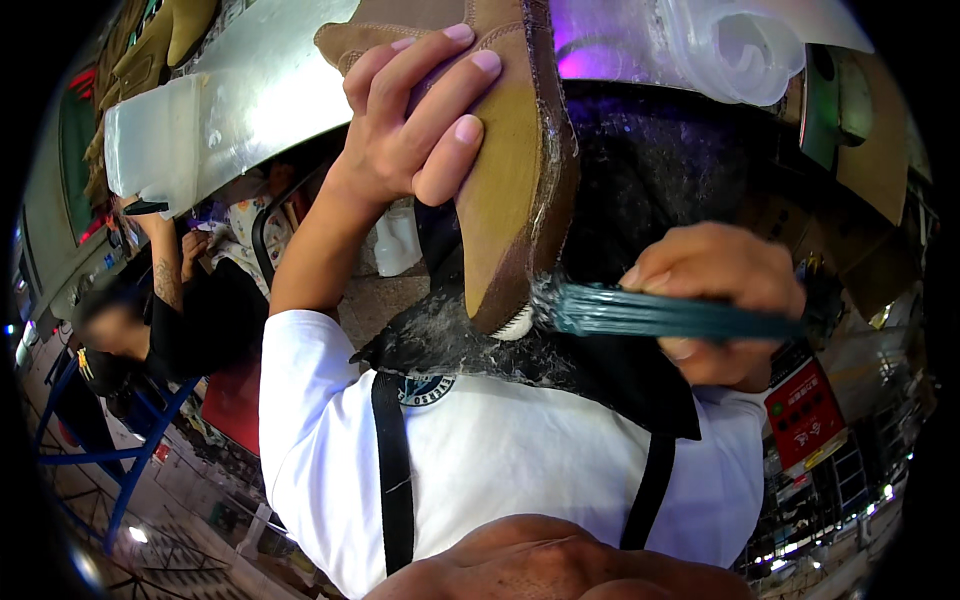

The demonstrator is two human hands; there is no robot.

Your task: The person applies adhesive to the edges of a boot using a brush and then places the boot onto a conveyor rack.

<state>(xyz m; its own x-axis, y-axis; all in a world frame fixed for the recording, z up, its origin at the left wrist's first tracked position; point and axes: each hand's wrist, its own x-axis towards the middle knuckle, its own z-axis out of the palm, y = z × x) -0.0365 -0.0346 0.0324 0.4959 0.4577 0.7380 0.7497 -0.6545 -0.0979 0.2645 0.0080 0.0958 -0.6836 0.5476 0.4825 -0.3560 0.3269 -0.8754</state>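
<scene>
A tan and brown boot (pixel 505 190) with a mustard-coloured front part hangs toe down in front of my chest. My left hand (pixel 420 125) is closed round its upper. The boot's sole edge, streaked with whitish residue, faces right. In my right hand (pixel 720 290), blurred by motion, is a brush (pixel 620 312) with a teal handle wrapped in clear, wrinkled film. White bristles show at its tip, touching or very near the sole edge by the toe. A black apron (pixel 455 325) with pale smears lies behind the toe.
A shiny table (pixel 265 85) stretches beyond the boot. A translucent plastic container (pixel 745 50) stands at its right and a whitish plastic box (pixel 155 140) at its left, near other brown shoes (pixel 150 50). Another person (pixel 175 310) sits at left. A red box (pixel 803 412) is at right.
</scene>
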